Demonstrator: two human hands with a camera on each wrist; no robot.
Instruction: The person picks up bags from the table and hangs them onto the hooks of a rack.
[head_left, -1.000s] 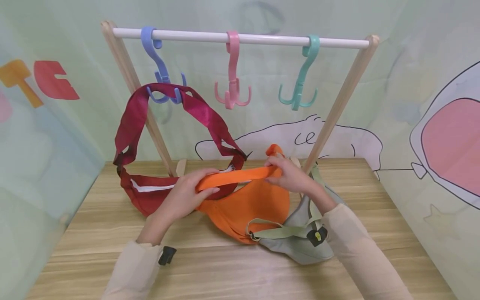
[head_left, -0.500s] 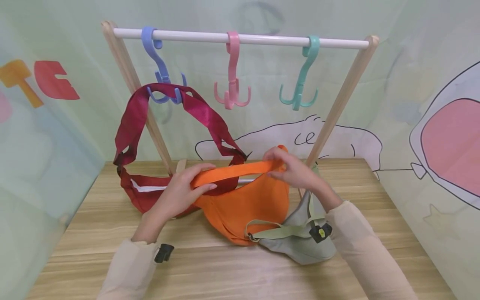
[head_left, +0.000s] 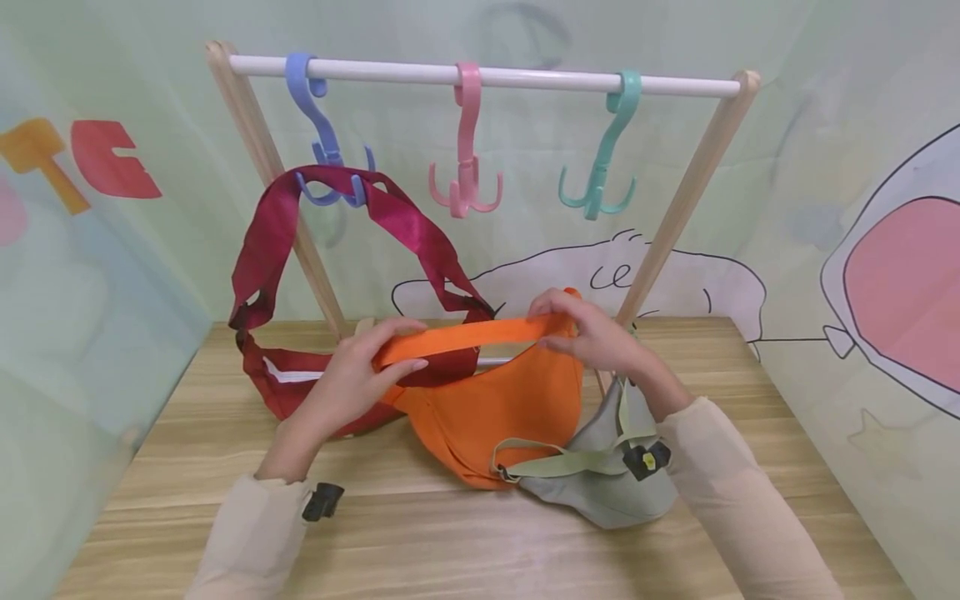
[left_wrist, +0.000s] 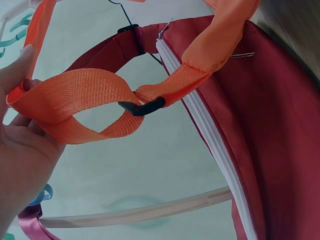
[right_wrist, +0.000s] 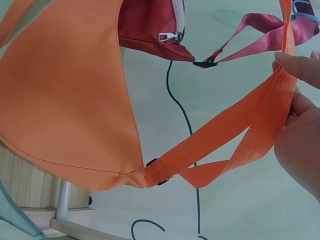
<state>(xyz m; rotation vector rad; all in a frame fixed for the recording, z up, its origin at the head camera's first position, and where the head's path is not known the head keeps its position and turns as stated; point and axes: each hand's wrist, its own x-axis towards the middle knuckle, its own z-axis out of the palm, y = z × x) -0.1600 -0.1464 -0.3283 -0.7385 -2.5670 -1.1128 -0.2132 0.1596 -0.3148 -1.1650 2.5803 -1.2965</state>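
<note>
I've L hand (head_left: 343,377) & R hand (head_left: 594,335) w/ fingers curled, pinching orange strap (head_left: 472,335); green strap (head_left: 573,463), nearer tabletop (head_left: 450,546) R edge, overlaps orange bag (head_left: 517,408), might snag if lifted

wood-grain table (head_left: 420,550) | on it: gray bag (head_left: 630,498), wooden rack (head_left: 687,192)

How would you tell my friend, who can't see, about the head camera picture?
A left hand and a right hand hold an orange strap between them, above its orange bag. Behind, a red bag's strap loops over a blue hook; a gray bag lies on the table at right.
</note>
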